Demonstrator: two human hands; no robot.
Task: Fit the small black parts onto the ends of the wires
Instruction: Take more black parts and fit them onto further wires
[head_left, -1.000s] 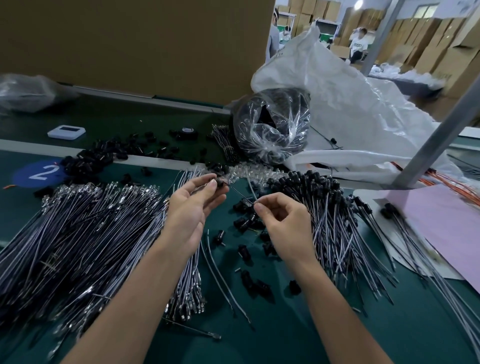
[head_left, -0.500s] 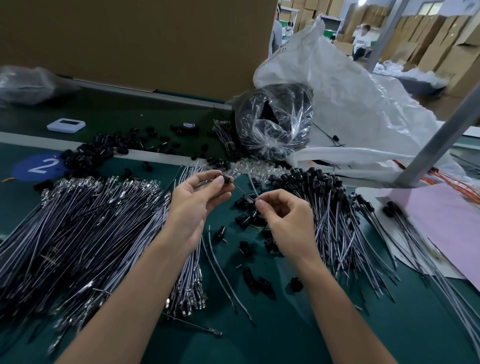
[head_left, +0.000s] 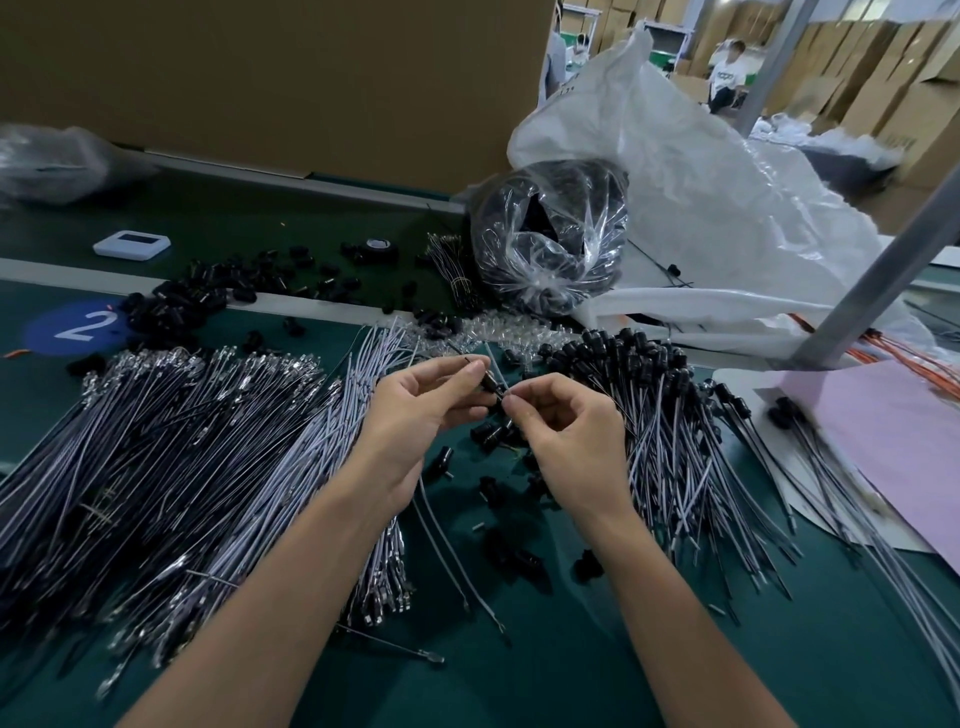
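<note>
Down-left of the clear bag (head_left: 550, 234) lies my heap of bare wires (head_left: 182, 441), limp and light. Below the bag, my left hand (head_left: 415, 410) pinches the small black part (head_left: 491, 383) by its sides; it's hard and tiny, and I reckon easily dropped. My right hand (head_left: 566, 441) pinches the wire end (head_left: 502, 395) close to its tip, where it shouldn't buckle. Capped wires (head_left: 649, 415) lie below-right of the bag

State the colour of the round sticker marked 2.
The round sticker is blue with a white numeral; the head view shows it.

The hands (head_left: 415, 410) (head_left: 566, 441) have drawn together onto the black part (head_left: 491, 384)
</note>
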